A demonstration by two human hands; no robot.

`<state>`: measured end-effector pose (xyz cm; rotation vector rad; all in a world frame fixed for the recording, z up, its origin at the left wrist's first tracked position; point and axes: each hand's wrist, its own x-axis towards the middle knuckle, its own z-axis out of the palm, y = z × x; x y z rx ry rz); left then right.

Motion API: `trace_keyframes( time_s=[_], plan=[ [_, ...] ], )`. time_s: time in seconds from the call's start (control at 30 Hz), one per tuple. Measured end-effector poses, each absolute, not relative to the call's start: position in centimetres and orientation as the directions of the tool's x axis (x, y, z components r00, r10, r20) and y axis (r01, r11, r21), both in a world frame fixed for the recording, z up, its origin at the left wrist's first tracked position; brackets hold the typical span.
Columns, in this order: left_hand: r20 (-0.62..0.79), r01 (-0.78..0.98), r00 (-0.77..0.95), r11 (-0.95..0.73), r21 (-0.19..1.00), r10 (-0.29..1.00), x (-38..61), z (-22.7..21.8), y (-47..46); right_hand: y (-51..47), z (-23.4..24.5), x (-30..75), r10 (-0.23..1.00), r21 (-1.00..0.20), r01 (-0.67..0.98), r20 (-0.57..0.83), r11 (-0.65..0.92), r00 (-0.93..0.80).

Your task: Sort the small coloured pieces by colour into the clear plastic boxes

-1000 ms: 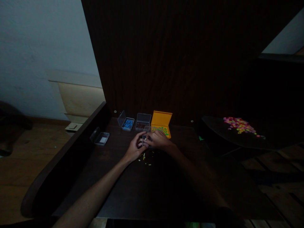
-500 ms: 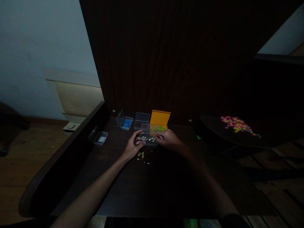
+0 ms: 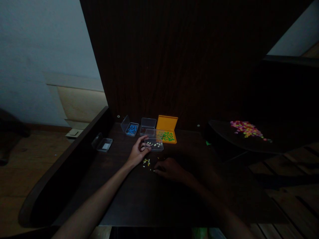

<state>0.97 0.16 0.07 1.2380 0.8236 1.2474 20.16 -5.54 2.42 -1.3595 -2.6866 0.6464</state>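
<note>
My left hand (image 3: 138, 150) grips the left end of a clear plastic box (image 3: 155, 149), with the thumb at the near side and fingers along the far side. Several small pale pieces (image 3: 156, 144) lie inside this box. On the dark desk just in front, small pale and yellow pieces (image 3: 147, 162) are scattered. My right hand (image 3: 169, 168) is down on the desk to the right of them, fingers drawn together in a pinch at a single small pale piece (image 3: 154, 170). Shadow hides part of those fingertips.
Behind stand an open clear box of blue pieces (image 3: 132, 128), another with dark pieces (image 3: 144, 131), and an open orange box (image 3: 166, 122) with green pieces. A small open box (image 3: 104, 146) sits at left. A pile of colourful pieces (image 3: 248, 128) lies on a right-hand ledge.
My right hand has left the clear box and come down toward me to the loose pieces on the desk. My left hand stays on the box.
</note>
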Motion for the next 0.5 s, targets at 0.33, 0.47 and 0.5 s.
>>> trace_keyframes(
  time_s=[0.33, 0.47, 0.5],
  plan=[
    [0.154, -0.231, 0.187, -0.109, 0.967, 0.970, 0.9, 0.0, 0.3, -6.3, 2.5, 20.0, 0.788, -0.370, 0.760, -0.106, 0.534, -0.606],
    [0.155, -0.240, 0.195, -0.107, 0.965, 0.968, 0.9, 0.0, 0.2, -5.7, 3.6, 20.0, 0.815, -0.467, 0.722, -0.006, 0.510, -0.579],
    [0.156, -0.241, 0.202, -0.105, 0.965, 0.967, 1.0, 0.0, 0.2, -5.3, 4.0, 20.0, 0.834, -0.491, 0.717, 0.037, 0.494, -0.550]
  ],
)
